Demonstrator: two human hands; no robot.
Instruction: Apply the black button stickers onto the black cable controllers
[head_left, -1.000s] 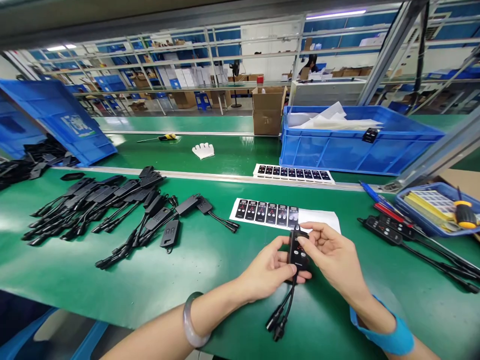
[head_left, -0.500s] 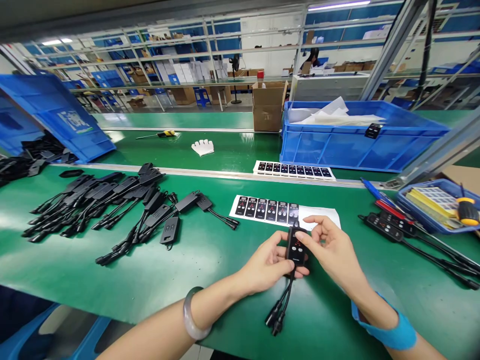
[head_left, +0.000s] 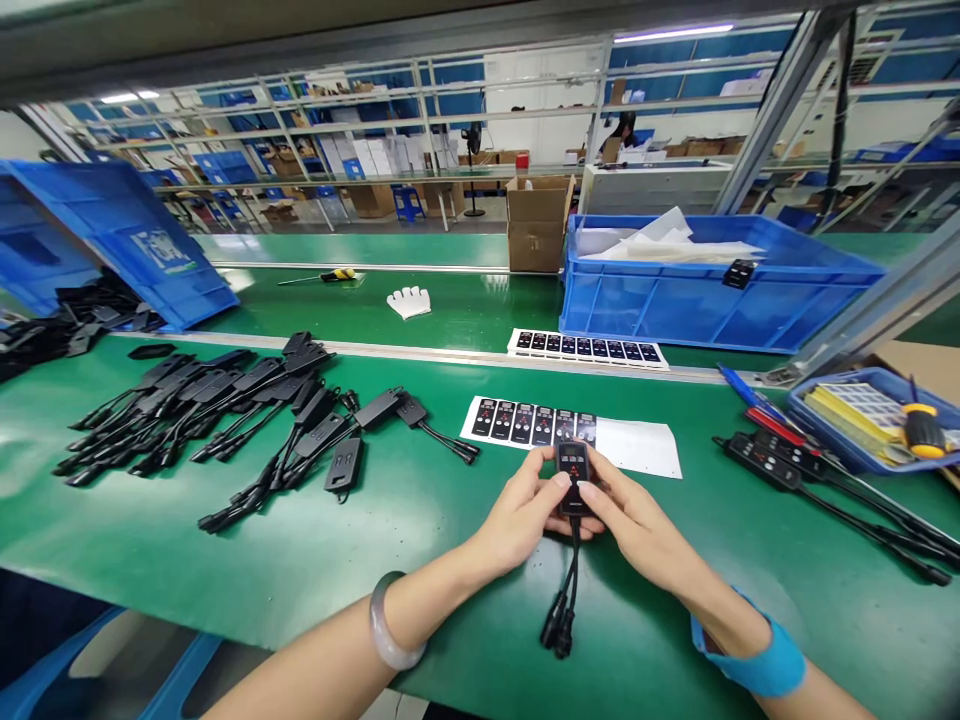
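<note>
Left hand (head_left: 517,515) and right hand (head_left: 637,520) grip the controller (head_left: 574,458) above the tabletop (head_left: 375,560), on the near-edge side of the label sheet (head_left: 637,445), fingers behind, 2 thumbs on its face, presumably bracing it against pressing; the sheet likely lies close for reach

the left hand (head_left: 517,515) has open table (head_left: 420,495) leftward until piled black devices (head_left: 256,374) block it.

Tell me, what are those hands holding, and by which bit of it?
A black box with two cables: the left hand holds its left side, the right hand its right side, with fingers on its front.
</note>
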